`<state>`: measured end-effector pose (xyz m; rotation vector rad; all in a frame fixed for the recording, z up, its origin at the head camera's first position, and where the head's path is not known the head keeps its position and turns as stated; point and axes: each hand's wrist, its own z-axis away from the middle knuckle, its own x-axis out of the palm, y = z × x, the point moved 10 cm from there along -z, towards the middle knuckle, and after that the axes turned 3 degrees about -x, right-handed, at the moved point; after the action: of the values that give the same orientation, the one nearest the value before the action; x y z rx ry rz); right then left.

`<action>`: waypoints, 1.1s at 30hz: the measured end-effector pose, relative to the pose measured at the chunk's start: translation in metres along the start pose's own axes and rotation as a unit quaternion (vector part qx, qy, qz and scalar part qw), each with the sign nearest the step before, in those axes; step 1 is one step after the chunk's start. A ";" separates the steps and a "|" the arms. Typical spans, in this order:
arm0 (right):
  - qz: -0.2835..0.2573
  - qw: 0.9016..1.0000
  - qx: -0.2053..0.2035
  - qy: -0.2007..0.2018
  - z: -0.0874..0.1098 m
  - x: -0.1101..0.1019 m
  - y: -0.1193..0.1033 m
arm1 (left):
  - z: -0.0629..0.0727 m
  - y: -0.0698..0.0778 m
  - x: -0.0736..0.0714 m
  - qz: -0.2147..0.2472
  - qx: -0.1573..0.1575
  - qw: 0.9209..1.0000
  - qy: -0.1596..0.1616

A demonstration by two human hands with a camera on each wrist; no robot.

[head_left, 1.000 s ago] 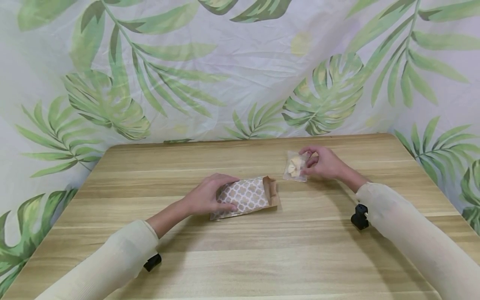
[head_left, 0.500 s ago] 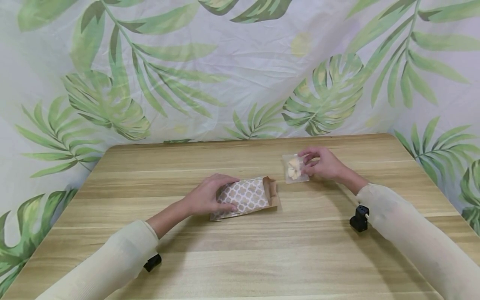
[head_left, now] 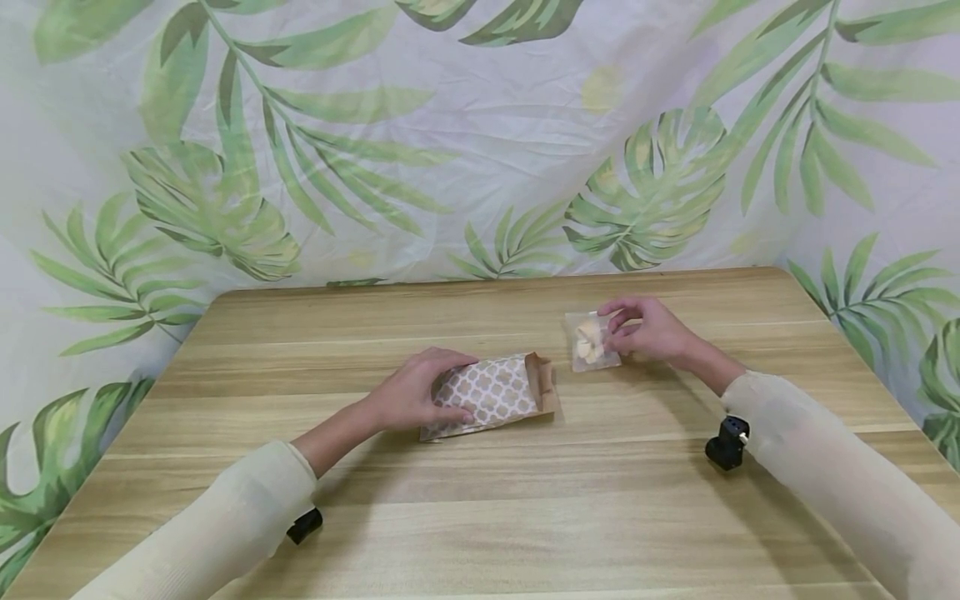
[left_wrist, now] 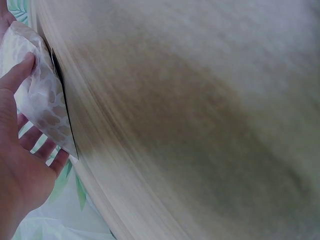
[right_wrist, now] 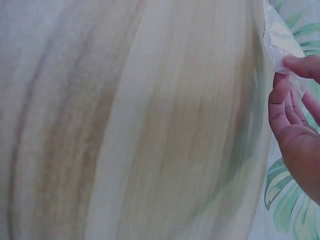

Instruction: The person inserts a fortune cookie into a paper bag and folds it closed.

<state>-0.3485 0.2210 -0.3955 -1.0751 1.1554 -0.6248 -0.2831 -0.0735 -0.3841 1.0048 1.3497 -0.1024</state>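
Observation:
A patterned paper bag in brown and white lies on its side on the table, its mouth facing right. My left hand grips its closed end, thumb across the front and fingers behind; the left wrist view shows the thumb on the bag as well. To the right, my right hand pinches the right edge of a small clear packet with pale yellow pieces inside. In the right wrist view the thumb presses on the packet's corner while the other fingers curl below it.
The wooden table runs back to a leaf-printed cloth hanging behind and at both sides. A black wrist camera hangs under the right sleeve, another camera under the left.
My right hand has brought the packet slightly down, nearer the front of the table, and the packet has straightened a little. The left hand and the paper bag have stayed still.

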 end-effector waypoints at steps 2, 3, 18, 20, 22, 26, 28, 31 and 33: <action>0.000 1.000 -0.004 0.000 0.002 0.000 -0.002 | 0.000 0.000 0.000 0.001 0.001 1.000 0.000; 0.001 1.000 -0.007 -0.001 0.003 0.000 -0.003 | 0.000 0.001 0.000 0.002 0.001 1.000 0.000; -0.009 0.999 -0.016 -0.027 0.018 0.014 -0.017 | 0.002 -0.003 -0.003 0.029 -0.019 0.999 0.006; -0.011 0.999 -0.020 -0.031 0.019 0.017 -0.020 | 0.002 -0.004 -0.004 0.043 -0.023 0.999 0.008; -0.014 0.999 -0.025 -0.034 0.021 0.019 -0.024 | 0.002 -0.005 -0.004 0.059 -0.026 0.998 0.012; -0.019 0.999 -0.027 -0.040 0.024 0.023 -0.028 | 0.000 -0.005 -0.006 0.084 -0.030 0.996 0.020; -0.026 0.998 -0.025 -0.044 0.025 0.026 -0.029 | 0.000 -0.006 -0.006 0.086 -0.031 0.996 0.023; -0.035 0.998 -0.023 -0.050 0.027 0.029 -0.030 | -0.001 -0.007 -0.006 0.086 -0.031 0.996 0.024; -0.039 0.998 -0.022 -0.053 0.028 0.031 -0.030 | -0.001 -0.007 -0.006 0.087 -0.032 0.995 0.024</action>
<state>-0.3087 0.1922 -0.3802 -1.1810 1.0433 -0.5992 -0.2895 -0.0802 -0.3832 1.0723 1.2960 0.0953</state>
